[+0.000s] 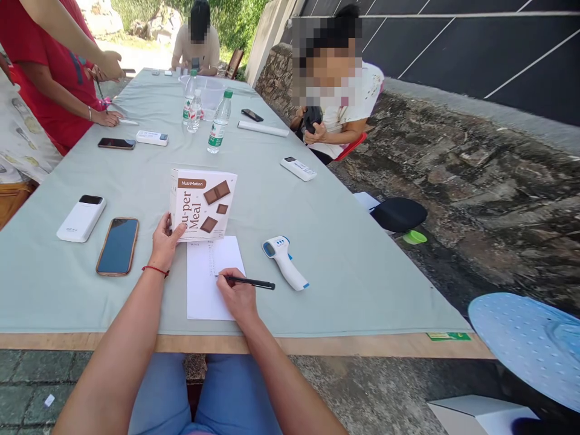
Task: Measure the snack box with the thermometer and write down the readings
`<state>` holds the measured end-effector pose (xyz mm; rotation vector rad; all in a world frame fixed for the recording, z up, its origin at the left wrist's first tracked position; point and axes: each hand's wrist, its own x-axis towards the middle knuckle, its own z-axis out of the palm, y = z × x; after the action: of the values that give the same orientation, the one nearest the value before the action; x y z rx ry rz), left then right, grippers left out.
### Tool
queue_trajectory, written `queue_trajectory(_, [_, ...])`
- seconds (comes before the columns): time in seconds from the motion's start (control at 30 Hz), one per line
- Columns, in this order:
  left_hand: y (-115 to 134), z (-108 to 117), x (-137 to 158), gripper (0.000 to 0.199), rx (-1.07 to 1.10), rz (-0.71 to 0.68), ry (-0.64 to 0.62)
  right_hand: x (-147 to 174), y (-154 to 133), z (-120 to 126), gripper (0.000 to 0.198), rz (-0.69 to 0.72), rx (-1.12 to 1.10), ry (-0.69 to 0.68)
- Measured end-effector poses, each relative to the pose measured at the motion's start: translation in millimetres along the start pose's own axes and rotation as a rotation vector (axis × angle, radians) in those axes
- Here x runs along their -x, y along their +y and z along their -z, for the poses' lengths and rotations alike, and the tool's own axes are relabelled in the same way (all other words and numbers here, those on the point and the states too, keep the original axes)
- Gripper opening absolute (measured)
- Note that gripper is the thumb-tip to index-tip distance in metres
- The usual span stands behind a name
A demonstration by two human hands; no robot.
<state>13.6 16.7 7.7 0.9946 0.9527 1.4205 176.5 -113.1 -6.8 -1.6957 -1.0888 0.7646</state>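
Observation:
My left hand (167,240) grips the lower left side of a white box (203,205) printed with chocolate squares and "NutriMotion". The box is upright over the top edge of a white sheet of paper (203,302), hiding part of it. In my right hand (239,296) is a black pen (254,282), its tip at the paper near a column of small handwriting too fine to read. A white and blue infrared thermometer (285,263) lies to the right of that hand. A phone with an orange-brown edge (118,246) rests left of my left hand.
White power banks (82,219) lie on the cloth-covered table (362,272). Several water bottles (220,124) stand farther back beside a clear plastic tub (211,90). People are at the far end and both sides. A blue dotted hat (525,338) sits at the right corner.

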Motion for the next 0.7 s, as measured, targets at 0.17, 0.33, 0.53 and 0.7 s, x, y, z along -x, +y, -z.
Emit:
queue_trajectory(0.17, [3.4,-1.3,0.9,0.078,-0.003,-0.015,-0.031,0.5,-1.7,-1.1,0.026,-0.03,-0.036,0.054])
queue_trajectory(0.33, [3.8,-1.4,1.0,0.079,-0.017,-0.022,-0.024,0.0,0.5,-2.4,0.025,-0.007,-0.017,0.078])
queue_trajectory(0.53, [1.1,-0.3,0.0,0.083,-0.013,-0.008,-0.014,0.0,0.6,-1.3,0.024,0.02,0.002,0.061])
queue_trajectory(0.7, [0.7,-0.3,-0.4,0.082,0.008,-0.004,0.0,1.0,-1.2,-0.2,0.023,0.005,0.01,0.041])
